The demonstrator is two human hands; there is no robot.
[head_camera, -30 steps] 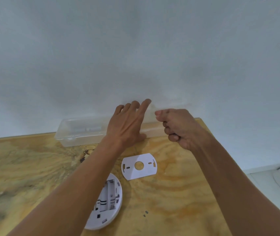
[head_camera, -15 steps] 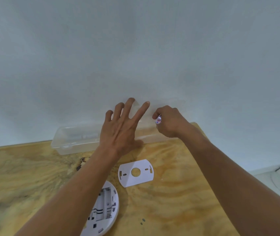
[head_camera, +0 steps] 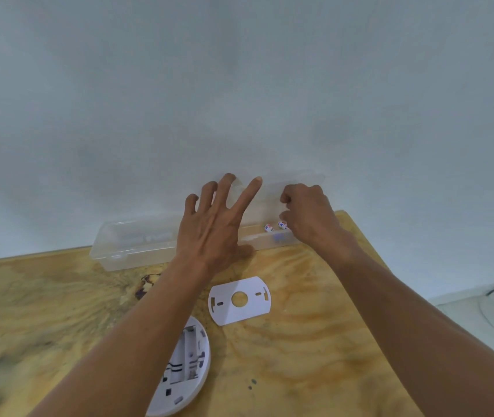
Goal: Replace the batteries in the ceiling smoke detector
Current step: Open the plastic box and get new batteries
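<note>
Since half a second ago: right hand (head_camera: 310, 216) dropped lower at the right end of the clear plastic box (head_camera: 137, 246), uncovering two small batteries (head_camera: 275, 226) lying inside; left hand (head_camera: 214, 224) spread wider. Left hand with fingers straight and fanned against the raised lid (head_camera: 291, 183), propping it open, gripping nothing. Right hand curled over the batteries, fingertips hidden; cannot tell whether anything is pinched. Smoke detector (head_camera: 184, 368) lying face down at lower centre of the table (head_camera: 315, 341), battery bay showing and apparently empty; white mounting plate (head_camera: 239, 299) flat just above it in frame. Best to keep the lid pressed back, pinch one battery by its middle, lift straight out, check polarity before seating it.
</note>
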